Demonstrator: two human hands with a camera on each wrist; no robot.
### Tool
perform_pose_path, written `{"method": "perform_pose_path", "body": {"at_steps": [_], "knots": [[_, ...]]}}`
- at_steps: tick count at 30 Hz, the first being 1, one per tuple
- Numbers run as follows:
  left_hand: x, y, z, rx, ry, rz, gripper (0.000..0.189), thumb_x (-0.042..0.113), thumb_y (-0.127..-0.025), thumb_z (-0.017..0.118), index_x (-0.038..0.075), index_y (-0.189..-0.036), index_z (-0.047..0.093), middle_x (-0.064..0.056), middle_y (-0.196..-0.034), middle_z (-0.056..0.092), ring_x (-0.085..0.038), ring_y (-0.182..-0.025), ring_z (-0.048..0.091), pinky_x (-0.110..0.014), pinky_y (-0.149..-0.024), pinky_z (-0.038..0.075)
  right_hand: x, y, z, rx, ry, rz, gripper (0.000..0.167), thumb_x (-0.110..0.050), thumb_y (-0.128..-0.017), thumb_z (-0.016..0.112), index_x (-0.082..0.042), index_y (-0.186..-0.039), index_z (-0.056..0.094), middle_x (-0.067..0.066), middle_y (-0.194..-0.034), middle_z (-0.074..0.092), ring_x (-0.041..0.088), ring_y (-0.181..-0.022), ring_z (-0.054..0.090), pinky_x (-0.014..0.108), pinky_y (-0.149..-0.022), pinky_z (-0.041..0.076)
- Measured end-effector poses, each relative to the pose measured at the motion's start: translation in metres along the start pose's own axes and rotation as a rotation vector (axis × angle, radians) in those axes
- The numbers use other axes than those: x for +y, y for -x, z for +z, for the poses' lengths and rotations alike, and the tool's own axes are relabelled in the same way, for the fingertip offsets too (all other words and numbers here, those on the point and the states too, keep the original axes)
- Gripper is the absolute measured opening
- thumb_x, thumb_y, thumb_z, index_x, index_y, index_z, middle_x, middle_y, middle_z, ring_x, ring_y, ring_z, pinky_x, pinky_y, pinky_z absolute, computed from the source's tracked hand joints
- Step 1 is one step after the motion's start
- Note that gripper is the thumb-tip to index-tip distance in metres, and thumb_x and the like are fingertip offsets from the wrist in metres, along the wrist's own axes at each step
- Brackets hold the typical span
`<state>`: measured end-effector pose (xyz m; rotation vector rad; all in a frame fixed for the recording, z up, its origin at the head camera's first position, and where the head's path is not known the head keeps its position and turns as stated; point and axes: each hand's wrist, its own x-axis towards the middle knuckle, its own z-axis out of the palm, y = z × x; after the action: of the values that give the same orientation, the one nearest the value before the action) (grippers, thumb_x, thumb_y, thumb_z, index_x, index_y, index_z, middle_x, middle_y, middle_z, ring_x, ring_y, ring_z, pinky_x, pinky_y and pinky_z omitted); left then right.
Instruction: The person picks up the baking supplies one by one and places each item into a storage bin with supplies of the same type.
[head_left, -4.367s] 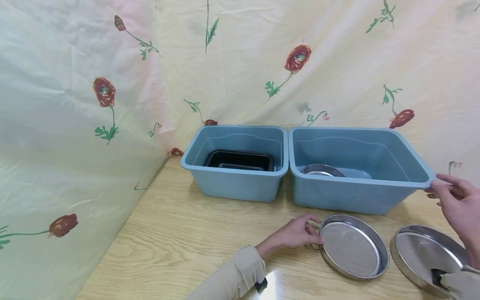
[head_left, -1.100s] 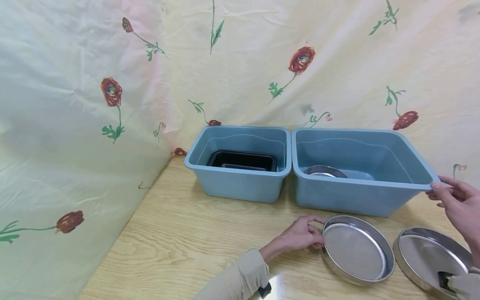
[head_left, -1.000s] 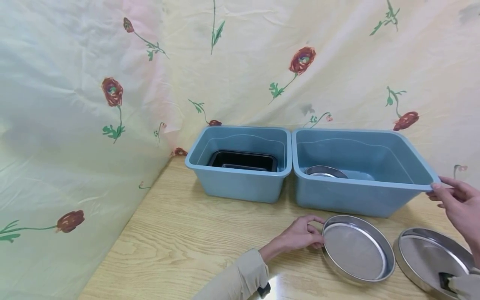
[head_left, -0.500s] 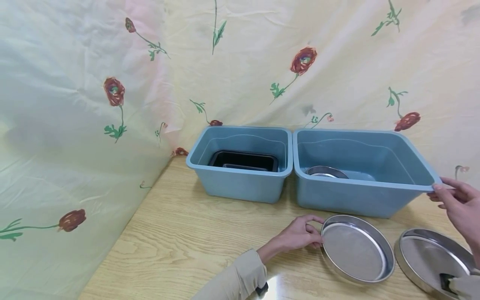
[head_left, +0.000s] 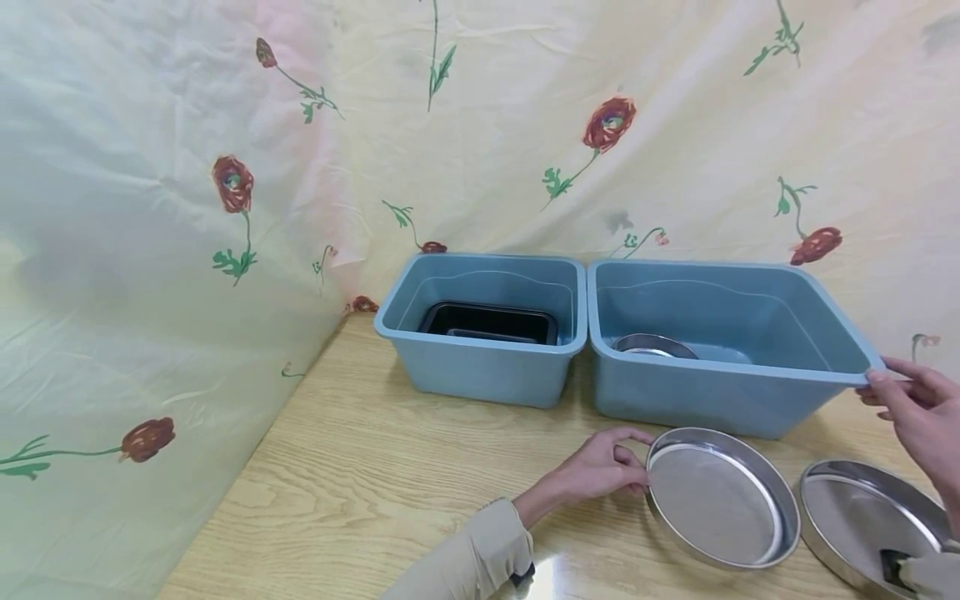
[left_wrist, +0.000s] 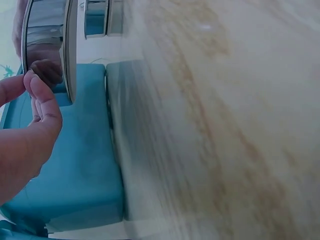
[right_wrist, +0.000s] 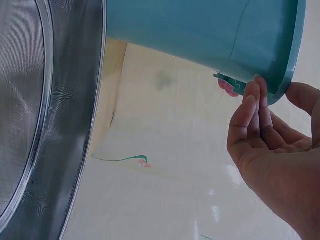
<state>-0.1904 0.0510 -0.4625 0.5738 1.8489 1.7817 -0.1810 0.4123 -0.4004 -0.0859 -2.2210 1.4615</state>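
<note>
My left hand (head_left: 600,467) pinches the left rim of a round metal sieve (head_left: 723,504), thumb and fingers on its edge. In the left wrist view this sieve (left_wrist: 44,30) hangs above the table surface, its wall mirroring the fingers. At the far right, my right hand (head_left: 918,408) grips the front right rim corner of the larger blue bin (head_left: 690,396). The right wrist view shows the thumb over the rim and the fingers under it. A second sieve (head_left: 862,517) rests on the table beneath the right forearm, partly hidden by the sleeve.
The smaller blue bin (head_left: 487,371) stands left of the larger one and holds a black rectangular pan (head_left: 495,320). Inside the larger bin lies a small round metal piece (head_left: 652,343). A flowered sheet (head_left: 480,150) hangs behind the wooden table (head_left: 337,467).
The sieve in my left hand has risen slightly and shifted right, near the second sieve's edge. My right hand keeps its grip on the bin corner. The head view has drifted slightly.
</note>
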Motion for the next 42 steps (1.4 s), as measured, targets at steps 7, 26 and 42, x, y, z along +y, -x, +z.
{"method": "perform_pose_path", "body": {"at_steps": [7, 26, 42], "knots": [[0.008, 0.002, 0.001, -0.011, 0.022, 0.017, 0.048, -0.012, -0.09, 0.068, 0.001, -0.136, 0.059, -0.011, -0.079, 0.073, -0.011, -0.065, 0.067, -0.027, -0.07, 0.059, 0.001, -0.002, 0.0, 0.003, -0.044, -0.031, 0.045, 0.0, -0.106, 0.049, -0.044, -0.107, 0.057, -0.031, -0.078, 0.065, -0.014, -0.067, 0.06, 0.006, -0.059, 0.042], [0.023, 0.007, 0.003, -0.037, -0.007, 0.043, 0.047, -0.009, -0.092, 0.068, 0.002, -0.137, 0.058, -0.002, -0.076, 0.072, -0.011, -0.065, 0.067, -0.027, -0.072, 0.059, 0.044, -0.018, -0.008, 0.033, -0.048, -0.076, 0.041, -0.001, -0.105, 0.053, -0.04, -0.115, 0.062, -0.03, -0.078, 0.067, -0.013, -0.067, 0.062, 0.007, -0.059, 0.043], [0.032, 0.007, 0.001, -0.04, -0.027, 0.067, 0.047, -0.008, -0.093, 0.069, 0.001, -0.138, 0.057, -0.002, -0.075, 0.071, -0.012, -0.065, 0.068, -0.024, -0.071, 0.057, 0.006, -0.003, 0.002, 0.047, -0.075, -0.059, 0.049, 0.003, -0.105, 0.049, -0.044, -0.108, 0.059, -0.031, -0.075, 0.065, -0.016, -0.066, 0.06, 0.005, -0.058, 0.042]]}}
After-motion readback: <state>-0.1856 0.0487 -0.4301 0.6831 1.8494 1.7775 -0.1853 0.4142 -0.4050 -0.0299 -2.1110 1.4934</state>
